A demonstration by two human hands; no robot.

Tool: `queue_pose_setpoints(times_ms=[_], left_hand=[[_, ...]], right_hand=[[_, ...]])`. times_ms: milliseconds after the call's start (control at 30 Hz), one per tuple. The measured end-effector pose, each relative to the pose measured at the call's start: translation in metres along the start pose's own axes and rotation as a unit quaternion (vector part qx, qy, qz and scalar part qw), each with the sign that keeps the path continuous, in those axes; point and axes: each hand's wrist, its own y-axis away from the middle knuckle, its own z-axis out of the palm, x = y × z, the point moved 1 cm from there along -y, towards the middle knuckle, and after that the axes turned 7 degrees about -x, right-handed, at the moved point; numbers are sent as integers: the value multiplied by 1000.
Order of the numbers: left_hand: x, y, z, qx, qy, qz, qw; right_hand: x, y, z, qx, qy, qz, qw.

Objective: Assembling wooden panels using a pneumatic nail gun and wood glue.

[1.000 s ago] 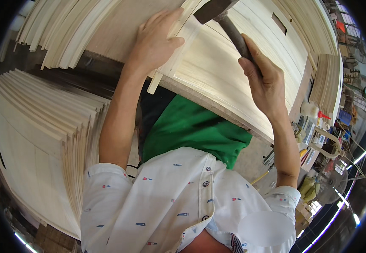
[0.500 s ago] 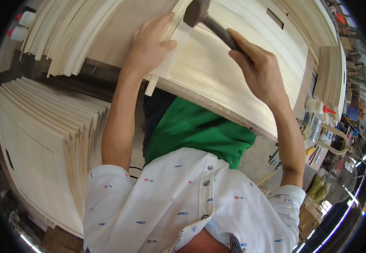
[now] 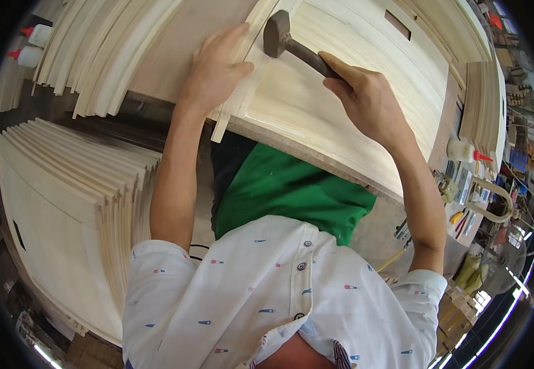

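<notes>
My right hand (image 3: 368,104) is wrapped round the dark handle of a hammer (image 3: 277,35). The hammer's heavy metal head hangs over the left part of a pale wooden panel (image 3: 316,107). My left hand (image 3: 216,72) lies along the panel's left edge with its thumb held apart from the fingers. Beneath and beside that hand runs a narrow wooden strip (image 3: 220,128), whose near end sticks out past the panel. Some of the left fingertips are hard to make out against the wood.
Long wooden strips (image 3: 104,55) are heaped at the far left. Below them stands a stack of panels (image 3: 64,203). White glue bottles with red tips stand at the left (image 3: 30,56) and right (image 3: 461,151). Pliers and other hand tools (image 3: 462,222) lie at the right.
The hammer has moved down and a little left, bringing its whole head into view. My right hand moved left with it. My left hand stays nearly in place.
</notes>
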Motion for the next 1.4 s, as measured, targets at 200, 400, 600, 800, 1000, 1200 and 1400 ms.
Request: queue_pose_setpoints(times_ms=[200,400,600,800,1000,1200,1400], left_hand=[[-3,6,-5,-22,-50,19,998],[18,8,1,-95,-119,45,987],[6,13,-6,-128,-203,18,971],[18,9,9,-139,-189,66,970],[28,14,13,-123,-206,65,969],[19,17,3,-108,-245,63,961],[6,13,18,-80,-139,14,987]], right_hand=[[15,65,-29,62,-141,130,979],[65,201,-41,194,-226,381,875],[122,310,-86,414,-224,409,782],[134,412,-59,484,-274,498,665],[186,478,14,592,-319,499,547],[315,512,-5,567,-235,554,562],[469,609,-26,313,126,641,690]])
